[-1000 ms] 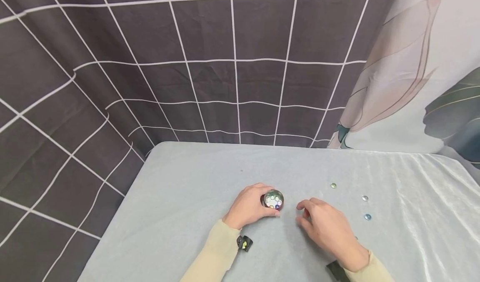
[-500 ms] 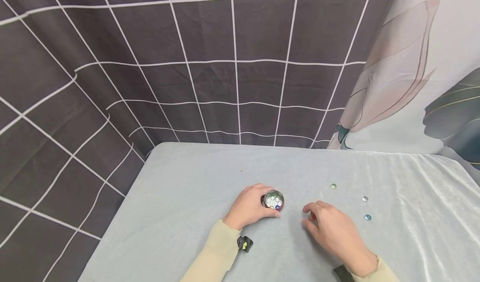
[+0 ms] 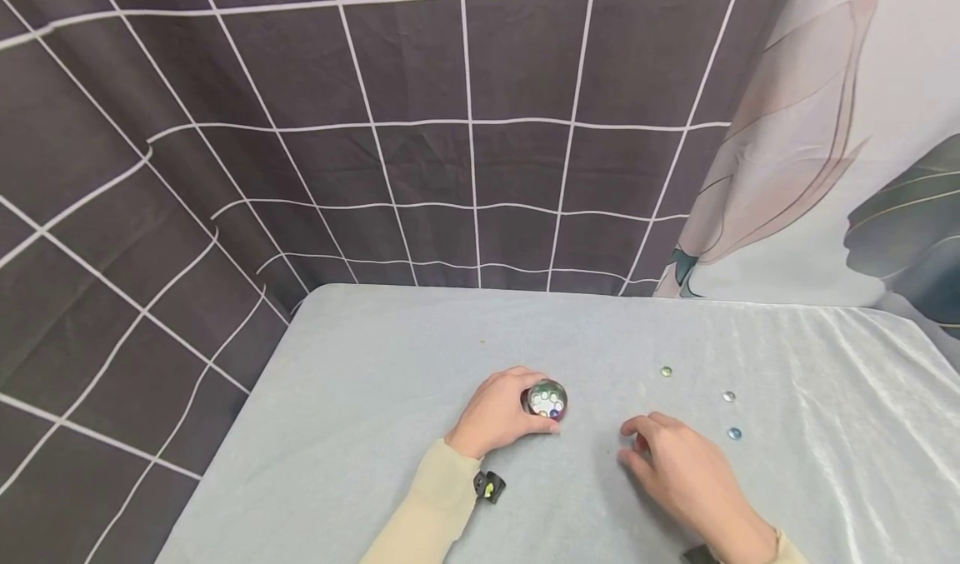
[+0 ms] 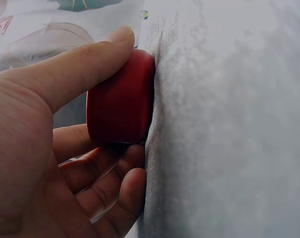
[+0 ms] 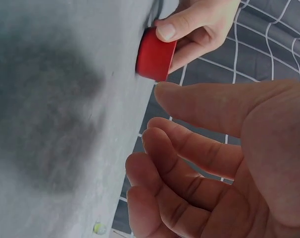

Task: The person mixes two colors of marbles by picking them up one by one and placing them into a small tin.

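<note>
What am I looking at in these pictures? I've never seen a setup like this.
There is no machine, just a person working bare-handed. The wide picture is taken from the person's head, looking forward and down; the two closer ones from the wrists. On the pale cloth lie a green piece, a clear piece and a blue piece. The left hand holds a round red container; the right hand holds nothing visible, its fingers loosely bent.

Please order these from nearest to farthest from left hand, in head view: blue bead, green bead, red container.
1. Red container: held in the left hand.
2. Green bead: on the right.
3. Blue bead: farther right, lower in view.
</note>
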The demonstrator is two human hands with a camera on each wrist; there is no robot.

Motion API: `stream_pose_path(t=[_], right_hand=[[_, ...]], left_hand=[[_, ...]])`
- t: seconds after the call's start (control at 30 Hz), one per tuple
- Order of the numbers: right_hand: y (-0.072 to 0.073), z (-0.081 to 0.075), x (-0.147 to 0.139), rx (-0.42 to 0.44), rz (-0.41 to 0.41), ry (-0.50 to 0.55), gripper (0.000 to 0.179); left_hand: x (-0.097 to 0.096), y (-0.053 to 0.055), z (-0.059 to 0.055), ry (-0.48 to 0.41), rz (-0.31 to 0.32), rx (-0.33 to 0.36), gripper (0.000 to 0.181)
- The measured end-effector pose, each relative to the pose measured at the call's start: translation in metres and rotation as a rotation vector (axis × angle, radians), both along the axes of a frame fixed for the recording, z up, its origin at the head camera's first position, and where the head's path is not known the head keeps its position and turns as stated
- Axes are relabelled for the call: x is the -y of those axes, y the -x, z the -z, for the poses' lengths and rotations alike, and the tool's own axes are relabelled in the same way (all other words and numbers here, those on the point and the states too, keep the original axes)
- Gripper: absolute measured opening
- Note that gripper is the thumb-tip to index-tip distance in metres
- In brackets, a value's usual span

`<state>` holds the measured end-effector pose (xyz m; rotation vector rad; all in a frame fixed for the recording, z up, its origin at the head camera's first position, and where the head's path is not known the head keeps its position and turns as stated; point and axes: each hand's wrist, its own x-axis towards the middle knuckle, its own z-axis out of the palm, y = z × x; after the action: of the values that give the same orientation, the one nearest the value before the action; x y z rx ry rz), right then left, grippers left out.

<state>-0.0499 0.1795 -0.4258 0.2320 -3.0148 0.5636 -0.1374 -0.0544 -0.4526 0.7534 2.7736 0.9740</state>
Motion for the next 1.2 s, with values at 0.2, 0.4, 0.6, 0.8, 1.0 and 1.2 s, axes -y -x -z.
stream_pose_path(t=[0.2,0.4,0.6,0.8,1.0,1.2], right_hand=[[-0.004,0.003,-0.006,-0.026,0.003,-0.002,0.02],[-0.008,0.007,-0.014,-0.084,-0.001,0.006,0.021],[-0.009,0.007,-0.021,-0.054,0.016,0.001,0.022],[-0.01,0.008,-0.028,-0.027,0.023,-0.01,0.022],[-0.013,0.01,-0.034,-0.02,0.031,-0.025,0.023],[-0.018,0.013,-0.042,-0.001,0.051,-0.031,0.023]], left_hand=[[0.001,0.0,0.001,0.001,0.004,-0.007,0.061],[0.001,0.002,0.004,-0.007,0.003,-0.003,0.059],[0.0,0.002,0.004,-0.014,0.001,0.009,0.059],[0.0,0.002,0.004,-0.014,0.0,0.009,0.059],[0.0,0.002,0.003,0.0,0.005,-0.006,0.06],[0.0,0.001,0.002,0.003,0.007,-0.009,0.06]])
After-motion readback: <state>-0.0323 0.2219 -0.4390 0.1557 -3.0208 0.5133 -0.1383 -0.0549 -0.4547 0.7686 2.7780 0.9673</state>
